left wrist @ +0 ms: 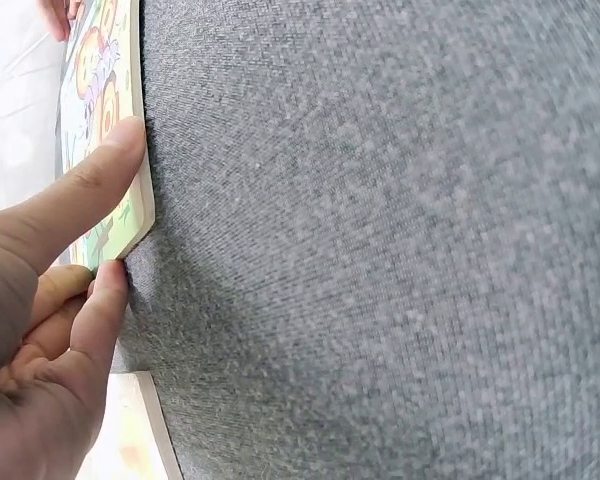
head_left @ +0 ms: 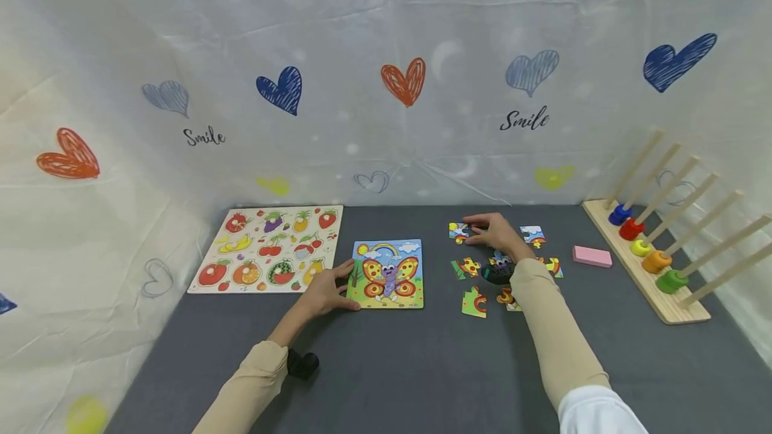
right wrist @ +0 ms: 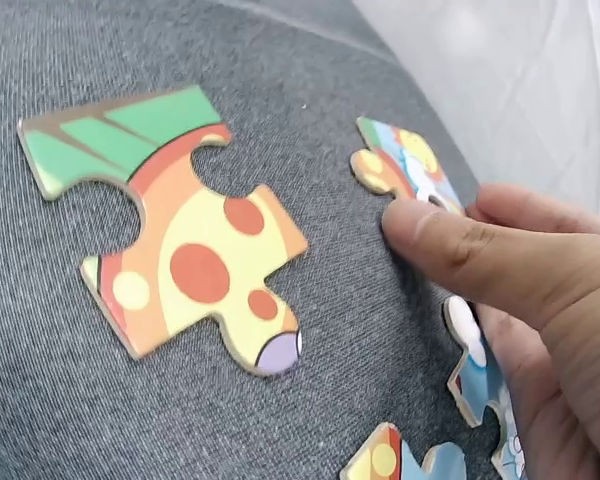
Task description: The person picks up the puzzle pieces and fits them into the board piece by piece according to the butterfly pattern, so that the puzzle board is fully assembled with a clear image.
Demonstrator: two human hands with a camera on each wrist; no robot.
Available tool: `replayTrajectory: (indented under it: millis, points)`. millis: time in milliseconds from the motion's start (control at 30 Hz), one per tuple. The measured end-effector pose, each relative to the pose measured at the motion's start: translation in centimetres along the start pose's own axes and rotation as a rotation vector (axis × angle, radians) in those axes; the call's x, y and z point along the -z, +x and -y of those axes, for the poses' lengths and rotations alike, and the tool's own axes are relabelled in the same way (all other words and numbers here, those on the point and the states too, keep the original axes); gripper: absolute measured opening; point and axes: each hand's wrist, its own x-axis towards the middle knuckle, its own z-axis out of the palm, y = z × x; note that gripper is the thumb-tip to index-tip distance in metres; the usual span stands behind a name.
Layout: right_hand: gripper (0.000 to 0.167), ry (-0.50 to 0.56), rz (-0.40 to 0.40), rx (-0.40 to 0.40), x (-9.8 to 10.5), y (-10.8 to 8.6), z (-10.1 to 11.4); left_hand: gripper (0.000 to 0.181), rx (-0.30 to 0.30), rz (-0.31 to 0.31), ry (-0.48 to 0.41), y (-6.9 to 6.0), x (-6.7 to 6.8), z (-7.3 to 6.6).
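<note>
My left hand holds the lower left corner of a square butterfly puzzle board, lying flat. In the left wrist view, the thumb presses its near edge, with the fingertips at the side. My right hand pinches a puzzle piece with a sun from its far and near edges, at the table surface. Several loose pieces lie around it, including a green and orange piece and a green corner piece. The right wrist and its black camera partly hide the middle pieces.
A fruit picture board lies at the far left. On the right are a pink block and a wooden peg stand with coloured rings. A white printed cloth hangs behind the grey table.
</note>
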Motion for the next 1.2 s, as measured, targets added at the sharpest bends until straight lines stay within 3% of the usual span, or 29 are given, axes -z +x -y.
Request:
replayTrajectory:
  millis: [333,733,967,1200]
  points:
    - [0.038,-0.086,-0.07,0.068,0.2,-0.8,-0.4,0.089,0.005,0.002,0.016,0.0,-0.3,-0.6]
    - [0.039,0.169,-0.004,0.034,-0.4,-1.2,1.1,0.088,0.022,0.003,0.072,-0.1,-0.1,-0.8]
    - [0.04,0.241,0.079,0.064,-0.7,-0.7,1.4,0.087,0.023,-0.024,0.119,0.1,-0.1,-0.8]
    - [0.042,0.307,0.123,0.089,-2.4,-0.4,2.2,0.087,0.024,-0.028,0.148,0.2,-0.2,-0.8]
